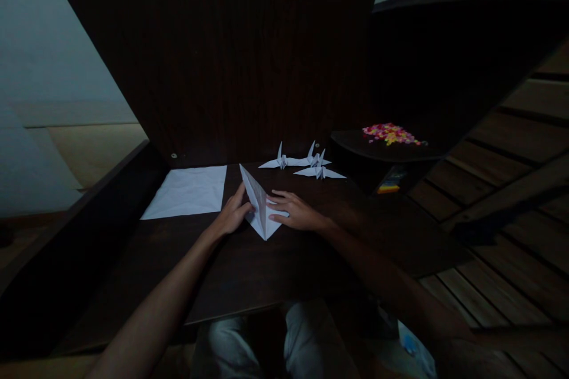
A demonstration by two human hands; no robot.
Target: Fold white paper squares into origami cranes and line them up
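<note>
A partly folded sheet of white paper (264, 213) lies on the dark table in front of me, one pointed flap standing up from it. My left hand (234, 211) grips the paper's left edge, thumb towards me and fingers partly hidden behind the flap. With fingers stretched out and apart, my right hand (296, 211) rests on the paper's right side. Behind it stand three folded paper cranes: a left one (283, 161), a right rear one (313, 160) and a nearer one (320, 172).
White paper (189, 191) lies flat to the left on the table (249, 275). A low shelf (377, 153) at the right bears a heap of small colourful pieces (390, 133). Dark panels rise at the back (222, 59) and left side (80, 219).
</note>
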